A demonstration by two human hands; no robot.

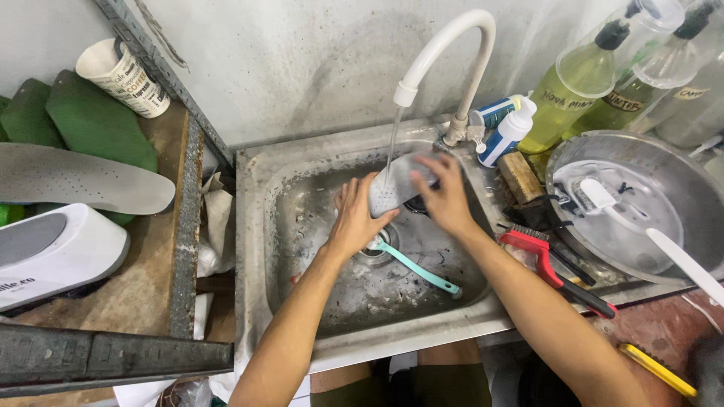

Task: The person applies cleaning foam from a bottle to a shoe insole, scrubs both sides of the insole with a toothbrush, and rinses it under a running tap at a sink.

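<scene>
Both hands, left hand (353, 218) and right hand (445, 197), clamp a grey insole (396, 185) under the running tap (445, 56), over the steel sink (256, 249). Wet grip risks slippage onto the teal brush (418, 270) near the drain.

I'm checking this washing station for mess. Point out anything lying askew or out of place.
A paper cup lies tipped on its side on the left shelf. A teal brush lies loose in the sink basin near the drain, under the insole that both hands hold under running water. Nothing looks spilled.
</scene>
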